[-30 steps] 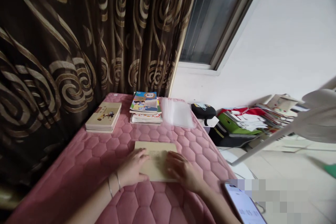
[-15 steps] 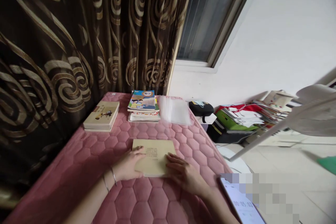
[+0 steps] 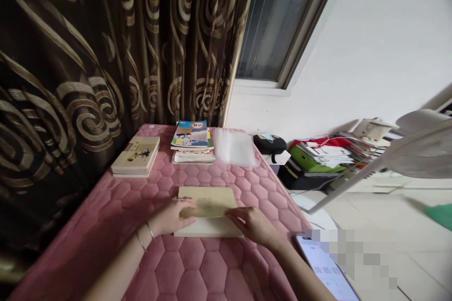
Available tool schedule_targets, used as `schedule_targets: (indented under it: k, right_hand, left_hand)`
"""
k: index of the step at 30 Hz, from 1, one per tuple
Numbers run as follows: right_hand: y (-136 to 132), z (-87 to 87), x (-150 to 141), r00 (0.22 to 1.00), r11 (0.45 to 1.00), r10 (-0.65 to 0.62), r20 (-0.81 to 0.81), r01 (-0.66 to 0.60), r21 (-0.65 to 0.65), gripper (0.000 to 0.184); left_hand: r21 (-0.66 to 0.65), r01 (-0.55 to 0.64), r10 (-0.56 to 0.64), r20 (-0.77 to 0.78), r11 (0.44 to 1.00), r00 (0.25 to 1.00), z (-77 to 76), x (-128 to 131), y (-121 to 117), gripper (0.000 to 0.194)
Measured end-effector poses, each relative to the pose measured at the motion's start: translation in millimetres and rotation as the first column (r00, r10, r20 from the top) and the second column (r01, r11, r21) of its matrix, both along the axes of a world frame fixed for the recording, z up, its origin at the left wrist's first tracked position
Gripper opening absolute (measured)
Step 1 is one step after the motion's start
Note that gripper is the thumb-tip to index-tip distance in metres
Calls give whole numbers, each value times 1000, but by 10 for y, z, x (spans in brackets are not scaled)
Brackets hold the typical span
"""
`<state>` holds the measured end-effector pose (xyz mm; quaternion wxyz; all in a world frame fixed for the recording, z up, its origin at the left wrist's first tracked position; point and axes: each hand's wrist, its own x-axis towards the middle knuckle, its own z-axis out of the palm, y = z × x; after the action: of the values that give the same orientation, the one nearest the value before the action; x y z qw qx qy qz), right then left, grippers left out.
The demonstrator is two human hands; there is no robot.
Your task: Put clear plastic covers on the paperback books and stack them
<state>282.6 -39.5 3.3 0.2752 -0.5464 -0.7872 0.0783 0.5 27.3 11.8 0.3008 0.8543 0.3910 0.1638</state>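
A tan paperback book [image 3: 208, 228] lies on the pink quilted mattress in front of me. Its cover [image 3: 208, 193] is lifted along the near edge and bends up, baring the pale page beneath. My left hand [image 3: 174, 216], with a thin bracelet at the wrist, grips the cover's left side, fingers on top and thumb low at the edge. At the near right corner, my right hand [image 3: 249, 223] pinches the cover between thumb and fingers.
A stack of tan books [image 3: 136, 155] lies at the far left. Colourful textbooks [image 3: 192, 136] and clear plastic sleeves [image 3: 236, 148] sit at the back of the mattress [image 3: 190, 268]. A phone [image 3: 325, 268] showing a timer is at the right edge, near a white fan [image 3: 420, 146].
The book's cover was flat under both hands and is now raised at its near edge. My right hand has closed from lying flat into a pinch.
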Motion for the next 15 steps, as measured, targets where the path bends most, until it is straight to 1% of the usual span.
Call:
schedule_targets:
  k: [3, 5, 6, 8, 10, 11, 13, 15]
  right_hand:
    - [129, 24, 21, 998, 999, 10, 57, -8, -36, 36]
    - [233, 84, 8, 995, 998, -57, 79, 56, 8, 38]
    - [284, 123, -15, 992, 994, -94, 89, 89, 58, 37]
    - [371, 205, -111, 983, 971, -151, 104, 127, 204, 32]
    - [437, 261, -276, 980, 932, -163, 117, 115, 343, 28]
    - [463, 266, -378, 980, 921, -148, 130, 88, 379, 28]
    - [513, 215, -595, 981, 932, -85, 175, 16, 363, 32]
    - [568, 91, -781, 976, 954, -46, 211, -20, 300, 36]
  left_hand:
    - [-77, -109, 121, 168, 991, 978, -88, -63, 98, 31]
    - [-118, -212, 237, 272, 970, 933, -172, -79, 179, 30]
    - [-145, -254, 289, 324, 956, 901, -214, -71, 220, 29]
    - [-202, -313, 371, 430, 928, 823, -286, -16, 297, 28]
    - [-245, -351, 428, 515, 904, 743, -335, 79, 367, 26]
    - [-266, -366, 453, 544, 892, 706, -353, 133, 400, 25]
    - [-319, -392, 504, 575, 863, 645, -387, 234, 463, 23]
    - [-380, -415, 563, 580, 827, 589, -430, 308, 526, 22]
